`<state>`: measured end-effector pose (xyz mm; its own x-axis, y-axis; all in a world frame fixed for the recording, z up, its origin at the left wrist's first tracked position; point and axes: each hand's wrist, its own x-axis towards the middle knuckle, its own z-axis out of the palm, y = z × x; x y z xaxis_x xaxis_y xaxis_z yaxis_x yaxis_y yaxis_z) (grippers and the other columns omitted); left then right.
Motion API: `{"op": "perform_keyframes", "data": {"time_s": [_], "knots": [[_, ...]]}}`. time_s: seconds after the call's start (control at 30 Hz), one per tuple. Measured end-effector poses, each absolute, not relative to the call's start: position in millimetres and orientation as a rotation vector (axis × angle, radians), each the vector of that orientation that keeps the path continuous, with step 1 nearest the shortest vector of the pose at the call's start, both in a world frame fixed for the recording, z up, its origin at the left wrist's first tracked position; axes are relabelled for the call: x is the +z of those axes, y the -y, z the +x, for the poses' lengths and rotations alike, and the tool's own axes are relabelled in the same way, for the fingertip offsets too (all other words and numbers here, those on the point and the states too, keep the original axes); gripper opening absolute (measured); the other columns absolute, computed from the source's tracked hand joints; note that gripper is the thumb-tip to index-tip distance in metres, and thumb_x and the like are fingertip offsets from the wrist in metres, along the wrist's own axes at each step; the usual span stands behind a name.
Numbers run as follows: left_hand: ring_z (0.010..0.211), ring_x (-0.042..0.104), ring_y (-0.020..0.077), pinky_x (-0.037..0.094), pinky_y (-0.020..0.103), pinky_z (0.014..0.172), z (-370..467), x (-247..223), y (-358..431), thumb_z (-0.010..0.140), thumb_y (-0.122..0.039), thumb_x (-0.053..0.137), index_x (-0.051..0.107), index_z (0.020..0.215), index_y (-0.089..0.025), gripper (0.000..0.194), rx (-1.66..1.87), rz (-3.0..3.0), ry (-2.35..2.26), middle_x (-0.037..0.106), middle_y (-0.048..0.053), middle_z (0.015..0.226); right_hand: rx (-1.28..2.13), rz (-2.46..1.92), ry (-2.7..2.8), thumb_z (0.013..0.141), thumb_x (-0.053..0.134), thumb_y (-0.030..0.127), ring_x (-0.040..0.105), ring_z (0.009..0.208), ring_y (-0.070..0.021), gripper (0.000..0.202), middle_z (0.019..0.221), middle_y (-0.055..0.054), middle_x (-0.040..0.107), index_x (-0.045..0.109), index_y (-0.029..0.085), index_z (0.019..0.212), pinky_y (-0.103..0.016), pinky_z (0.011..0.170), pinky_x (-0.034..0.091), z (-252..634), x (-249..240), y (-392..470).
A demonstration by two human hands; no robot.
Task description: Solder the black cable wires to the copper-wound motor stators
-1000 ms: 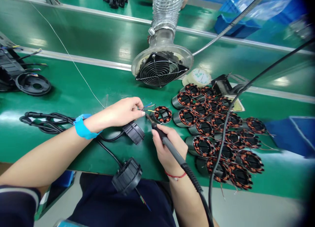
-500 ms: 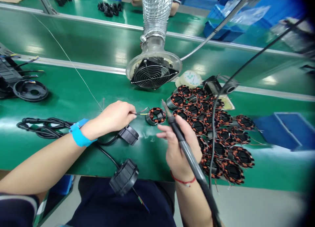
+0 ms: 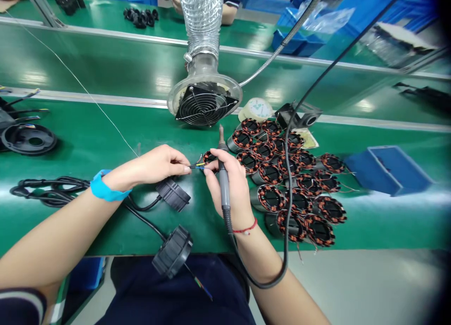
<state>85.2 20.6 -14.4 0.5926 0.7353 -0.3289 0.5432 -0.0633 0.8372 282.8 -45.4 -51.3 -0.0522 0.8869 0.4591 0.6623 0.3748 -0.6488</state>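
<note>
My left hand [image 3: 160,165] is closed in a pinch on thin coloured wires [image 3: 198,165], among them a yellow and a blue one. My right hand [image 3: 234,186] is wrapped round a soldering iron [image 3: 224,186], its tip pointing up and away. The thumb and a finger of that hand meet the wire ends beside a copper-wound motor stator [image 3: 207,157], which they partly cover. Whether they pinch a wire I cannot tell. Below the left hand lies a black round cap [image 3: 174,196] on a cable. A thin silvery wire [image 3: 95,99] comes down from the upper left towards the left hand.
Several more stators [image 3: 271,198] stand grouped at the right, near a blue bin [image 3: 391,170]. A fume-extractor fan [image 3: 204,106] hangs ahead. A second black cap [image 3: 173,252] sits at the front edge, coiled cable [image 3: 49,192] at left. A co-worker's arm [image 3: 229,14] shows across the bench.
My right hand has moved left to the wires and stator, and the iron has turned more upright. Its cord now loops over my right forearm. The whole view has shifted a little.
</note>
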Motion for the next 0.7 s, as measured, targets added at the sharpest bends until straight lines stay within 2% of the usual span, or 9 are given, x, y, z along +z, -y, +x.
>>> {"op": "perform_keyframes", "data": {"time_s": [0.13,0.2,0.27,0.43,0.57,0.7], "knots": [[0.070,0.050,0.0125,0.039,0.026,0.064,94,-17,-12,0.084,-0.038,0.058,0.058,0.094,-0.018,0.023,0.597,1.680,-1.154,0.056,-0.002,0.078,0.495,-1.277,1.679,0.087,0.055,0.017,0.063,0.088,-0.0193,0.039,0.087,0.001,0.066,0.051,0.026,0.124,-0.043,0.092,0.047,283,-57,43],[0.072,0.051,0.0123,0.040,0.026,0.065,102,-16,-6,0.089,-0.033,0.052,0.052,0.093,-0.019,0.015,0.773,1.691,-1.205,0.055,-0.002,0.080,0.548,-1.235,1.638,0.086,0.056,0.016,0.063,0.089,-0.0187,0.042,0.087,0.002,0.065,0.050,0.026,0.126,-0.044,0.094,0.047,284,-60,42],[0.069,0.049,0.0119,0.039,0.026,0.064,110,-14,1,0.090,-0.025,0.049,0.051,0.084,-0.018,0.009,0.807,1.799,-1.196,0.053,-0.002,0.077,0.579,-1.196,1.597,0.086,0.058,0.016,0.064,0.088,-0.0180,0.045,0.085,0.002,0.065,0.049,0.026,0.128,-0.044,0.095,0.048,284,-62,42],[0.075,0.052,0.0136,0.042,0.028,0.070,121,-12,10,0.086,-0.012,0.054,0.060,0.076,-0.016,0.012,0.832,2.099,-1.144,0.055,0.001,0.078,0.555,-1.104,1.522,0.086,0.060,0.017,0.064,0.082,-0.0161,0.045,0.083,0.003,0.063,0.048,0.027,0.129,-0.042,0.093,0.050,282,-64,40],[0.082,0.055,0.0164,0.044,0.031,0.076,121,-16,10,0.088,-0.015,0.058,0.068,0.080,-0.016,0.014,0.832,2.229,-1.168,0.060,0.002,0.080,0.588,-1.054,1.488,0.087,0.060,0.018,0.063,0.081,-0.0152,0.046,0.083,0.003,0.062,0.047,0.028,0.131,-0.041,0.093,0.052,281,-64,39],[0.080,0.051,0.0178,0.043,0.032,0.074,119,-14,9,0.091,-0.018,0.058,0.073,0.084,-0.016,0.017,0.746,2.424,-1.144,0.060,0.005,0.081,0.599,-1.074,1.439,0.087,0.061,0.019,0.064,0.080,-0.0152,0.044,0.084,0.002,0.062,0.049,0.029,0.128,-0.039,0.089,0.055,278,-65,40]]}}
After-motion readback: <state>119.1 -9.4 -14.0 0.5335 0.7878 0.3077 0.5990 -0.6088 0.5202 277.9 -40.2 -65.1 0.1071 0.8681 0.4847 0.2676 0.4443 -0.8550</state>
